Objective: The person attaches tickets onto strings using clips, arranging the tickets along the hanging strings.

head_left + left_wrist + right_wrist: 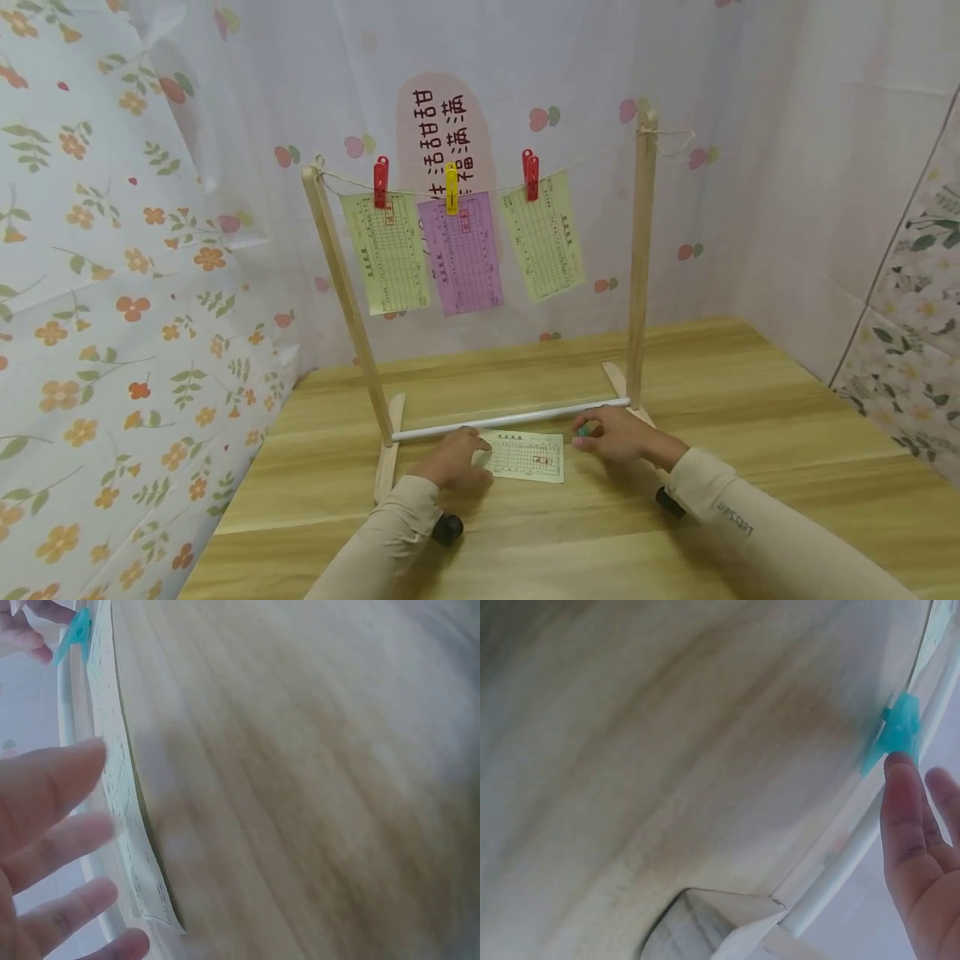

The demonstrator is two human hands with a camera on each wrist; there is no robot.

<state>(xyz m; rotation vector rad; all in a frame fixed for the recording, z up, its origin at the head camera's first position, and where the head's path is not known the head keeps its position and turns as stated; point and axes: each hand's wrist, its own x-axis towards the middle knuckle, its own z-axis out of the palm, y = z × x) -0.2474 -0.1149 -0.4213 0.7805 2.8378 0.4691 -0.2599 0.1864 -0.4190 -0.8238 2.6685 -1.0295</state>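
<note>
A pale green printed slip (523, 457) with a red stamp lies flat on the table. At its left end is my left hand (455, 460), fingers spread and holding nothing; in the left wrist view its fingers (64, 840) are apart from one another beside the slip. To the right of the slip, my right hand (618, 433) pinches a small teal clothespin (900, 727) at its fingertips. The clothespin also shows in the left wrist view, close to the slip's far end.
Behind the hands stands a wooden frame (641, 267) with a white bottom rod (517, 414). From its string hang two green slips (386, 258) and a purple slip (463, 258), held by two red clothespins (381, 182) and a yellow clothespin (452, 190). Patterned cloth (570, 75) hangs behind.
</note>
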